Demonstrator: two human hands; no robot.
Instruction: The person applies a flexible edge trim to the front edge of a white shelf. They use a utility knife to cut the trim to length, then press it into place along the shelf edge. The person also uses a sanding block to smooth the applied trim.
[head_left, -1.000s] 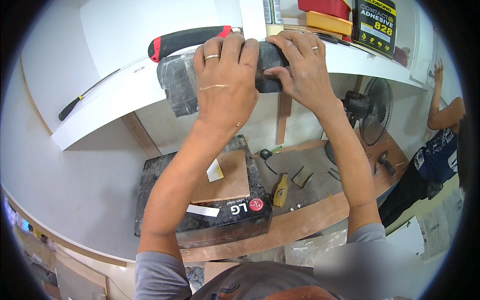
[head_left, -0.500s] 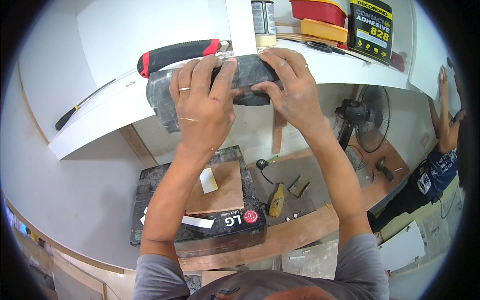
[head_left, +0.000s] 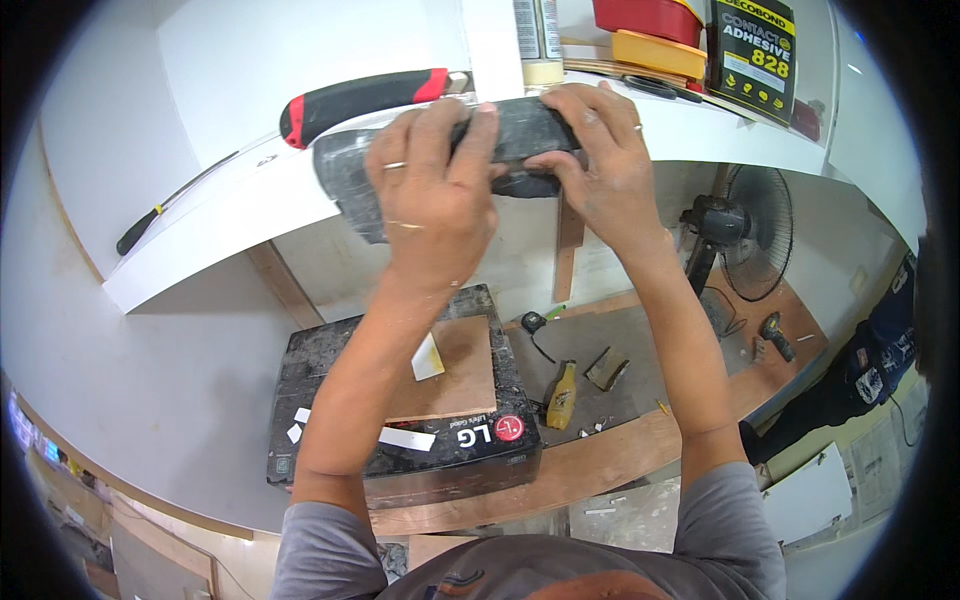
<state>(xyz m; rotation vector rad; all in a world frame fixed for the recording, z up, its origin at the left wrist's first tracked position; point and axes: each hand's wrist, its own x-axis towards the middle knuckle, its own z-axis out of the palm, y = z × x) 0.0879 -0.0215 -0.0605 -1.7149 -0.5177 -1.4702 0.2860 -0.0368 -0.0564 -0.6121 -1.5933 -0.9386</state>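
Dark sheet (head_left: 535, 128) shifted slightly right since half a second ago
Left hand (head_left: 435, 205) and right hand (head_left: 605, 180) grip it beneath their fingers; beyond the right hand stands a lettered black-and-yellow package (head_left: 750, 55).

Bright, fairly even light on my feed, seemingly from above. White shelf (head_left: 225, 225) nearly washed out along its front, detail thin there. Underneath goes greyer; soft shadow on the left wall panel (head_left: 140, 390), another across the plywood board (head_left: 470, 365). Dull sheen on the dark sheet (head_left: 535, 125); small glint high on the right. I get slight motion blur on the left hand (head_left: 435, 195); right hand (head_left: 600, 175) reads sharper. Fan (head_left: 758, 235) a bit soft. Heavy fisheye: shelf edge bows, corners black, bluish fringe at the rim. Co-worker (head_left: 880, 335) on the right partly lost in the dark border.
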